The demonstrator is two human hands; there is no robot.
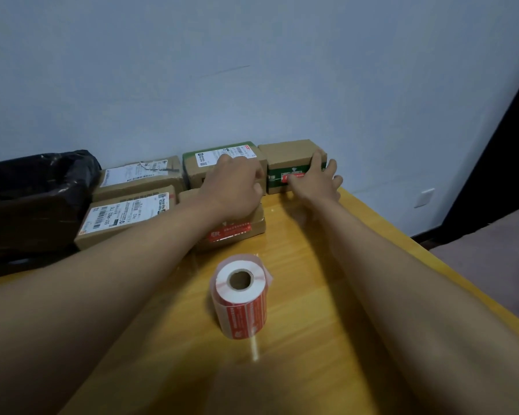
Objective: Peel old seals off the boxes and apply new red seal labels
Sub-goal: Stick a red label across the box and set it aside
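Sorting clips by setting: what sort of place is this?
Probably a small home or office parcel-packing corner: taped cardboard boxes against a plain wall, a roll of red seal labels on a wooden table.

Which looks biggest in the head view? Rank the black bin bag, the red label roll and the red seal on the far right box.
1. black bin bag
2. red label roll, though nearness to the camera inflates it
3. red seal on the far right box, partly covered by the right hand

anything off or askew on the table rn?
Nothing serious. The label roll stands on end with a loose tail of backing strip trailing toward the camera. The boxes sit closely grouped by the wall; none looks crushed or torn.
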